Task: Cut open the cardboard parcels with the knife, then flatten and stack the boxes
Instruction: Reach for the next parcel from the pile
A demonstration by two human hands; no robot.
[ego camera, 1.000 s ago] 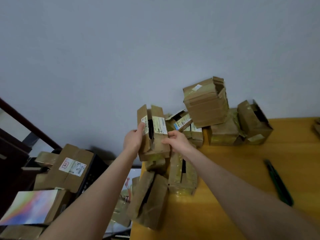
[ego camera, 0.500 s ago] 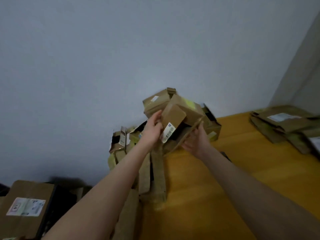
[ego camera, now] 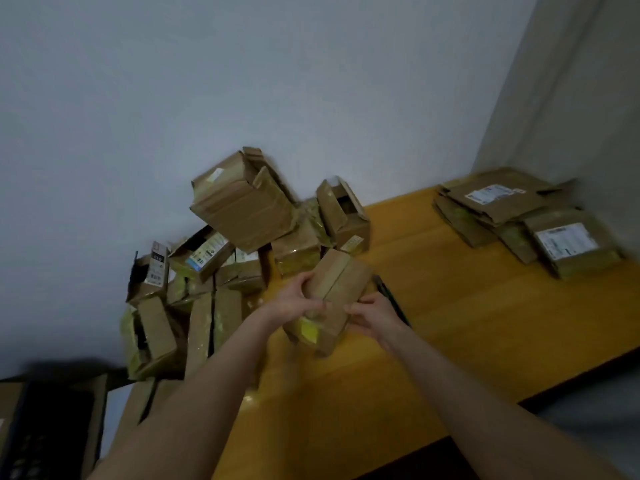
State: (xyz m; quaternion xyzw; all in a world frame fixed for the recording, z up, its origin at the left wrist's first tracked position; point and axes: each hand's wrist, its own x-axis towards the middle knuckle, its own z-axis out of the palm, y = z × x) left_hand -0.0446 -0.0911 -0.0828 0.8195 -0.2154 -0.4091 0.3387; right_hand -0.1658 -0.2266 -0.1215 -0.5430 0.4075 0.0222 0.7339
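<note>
Yellow table sat against a grey wall. Small cardboard box was over mid-table, tilted, seam up. Left hand gripped its near-left end with curled fingers. Right hand clasped the near-right edge the same way. Knife lay just beyond the right hand, partly hidden. Pile of opened boxes stood far left by the wall, flattened stack far right.

Person, two limbs: left hand, right hand; both forearms bare, uncovered down to the lower frame edge.
</note>
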